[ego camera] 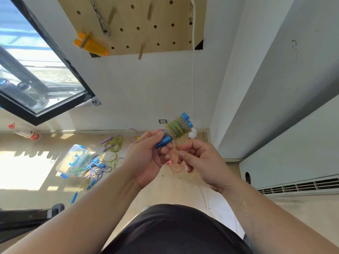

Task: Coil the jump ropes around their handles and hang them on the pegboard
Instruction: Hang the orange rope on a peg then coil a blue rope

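Left of your left hand [145, 158], a clear plastic box [64, 165] with blue clasps lies on the floor [27, 180]. Farther left and higher, a plastic bottle [25, 133] with a red label lies on its side. Above it you see a black-framed window [45, 79]. Just above the hand sits a wall socket [162, 121]. Above your right hand [200, 162] a white cable [193, 70] runs down the wall, and to that hand's right is a vent grille [300, 186].

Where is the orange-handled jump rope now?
Head view, upper left: the orange-handled jump rope hangs at the lower left corner of the pegboard, near the window.
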